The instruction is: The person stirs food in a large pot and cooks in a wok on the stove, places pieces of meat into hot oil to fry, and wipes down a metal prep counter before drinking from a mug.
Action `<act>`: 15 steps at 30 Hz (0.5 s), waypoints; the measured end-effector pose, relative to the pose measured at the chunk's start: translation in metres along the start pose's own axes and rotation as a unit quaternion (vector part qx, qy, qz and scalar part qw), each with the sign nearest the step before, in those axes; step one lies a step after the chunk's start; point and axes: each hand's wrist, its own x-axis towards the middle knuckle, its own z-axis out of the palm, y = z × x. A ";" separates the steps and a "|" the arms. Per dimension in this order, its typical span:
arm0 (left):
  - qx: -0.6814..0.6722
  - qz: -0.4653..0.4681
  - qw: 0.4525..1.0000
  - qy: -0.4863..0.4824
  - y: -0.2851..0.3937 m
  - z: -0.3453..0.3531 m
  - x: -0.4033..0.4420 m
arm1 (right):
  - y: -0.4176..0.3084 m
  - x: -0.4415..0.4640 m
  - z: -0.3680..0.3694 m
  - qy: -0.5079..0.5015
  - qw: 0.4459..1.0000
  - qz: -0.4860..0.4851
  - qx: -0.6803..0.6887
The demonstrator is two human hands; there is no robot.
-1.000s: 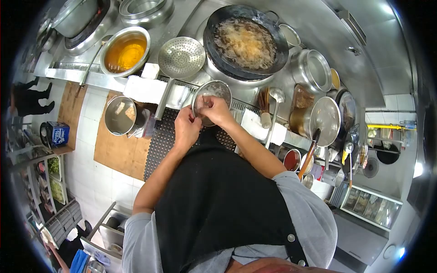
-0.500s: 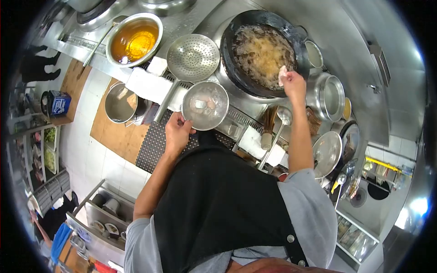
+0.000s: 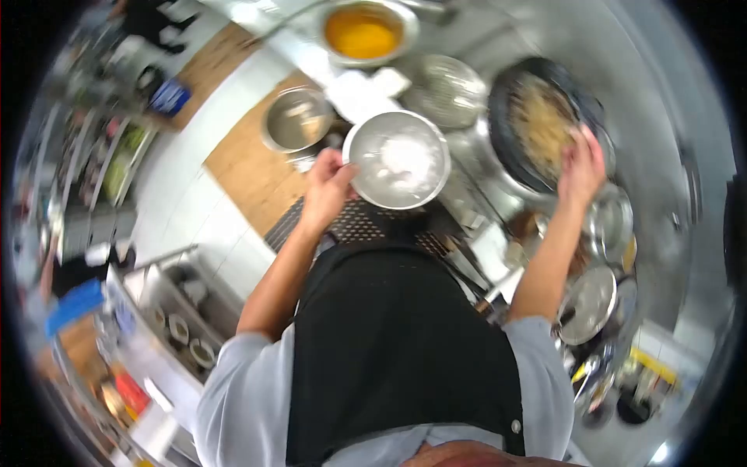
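Observation:
A round metal bowl (image 3: 366,175) is gripped at its left rim by my left hand (image 3: 331,187), its fingers closed on the edge. White glare and blur hide most of what lies inside the bowl. My right hand (image 3: 582,171) is raised over the right side of a black wok (image 3: 506,156). Its fingers point toward the far edge and are smeared by motion; whether a pale piece is between them I cannot make out. Bubbling light-brown oil (image 3: 541,124) with foam fills the wok.
Beyond the held bowl are a perforated strainer (image 3: 447,89) and a basin of amber liquid (image 3: 364,33). A metal pot (image 3: 268,128) stands at left. Right of my right arm are a metal container (image 3: 611,218) and a round metal pan (image 3: 589,307).
The whole view has turned and shifted, with blur. My right hand, which held a pale piece of raw meat at the wok, is now higher against its right side. My left hand keeps the bowl.

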 end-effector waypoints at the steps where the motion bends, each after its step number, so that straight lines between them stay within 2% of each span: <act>1: 0.000 0.002 1.000 0.013 0.005 -0.026 -0.007 | 0.002 -0.027 0.008 -0.022 0.999 0.019 0.044; 3: 0.012 0.022 0.999 0.047 -0.008 -0.089 -0.019 | 0.024 -0.063 0.004 -0.097 0.980 0.096 0.142; 5: -0.006 0.018 0.994 0.104 -0.010 -0.158 -0.045 | 0.033 -0.106 0.014 -0.151 0.972 0.125 0.127; 6: -0.001 0.033 0.988 0.148 -0.009 -0.200 -0.064 | 0.041 -0.125 0.021 -0.128 0.970 0.153 0.140; 9: -0.017 -0.029 0.946 0.323 -0.031 -0.315 -0.115 | 0.041 -0.176 0.048 -0.212 0.948 0.194 0.136; 10: -0.019 -0.048 0.923 0.382 -0.060 -0.364 -0.137 | 0.038 -0.186 0.063 -0.238 0.941 0.190 0.147; 12: -0.090 -0.048 0.850 0.517 -0.126 -0.451 -0.199 | 0.030 -0.201 0.091 -0.222 0.947 0.208 0.102; 13: -0.151 -0.039 0.804 0.574 -0.151 -0.483 -0.244 | 0.027 -0.203 0.108 -0.242 0.942 0.206 0.106; 14: -0.199 -0.073 0.729 0.651 -0.171 -0.513 -0.287 | 0.023 -0.204 0.124 -0.262 0.940 0.196 0.101; 15: -0.200 -0.066 0.681 0.701 -0.192 -0.540 -0.335 | 0.020 -0.207 0.137 -0.278 0.937 0.186 0.096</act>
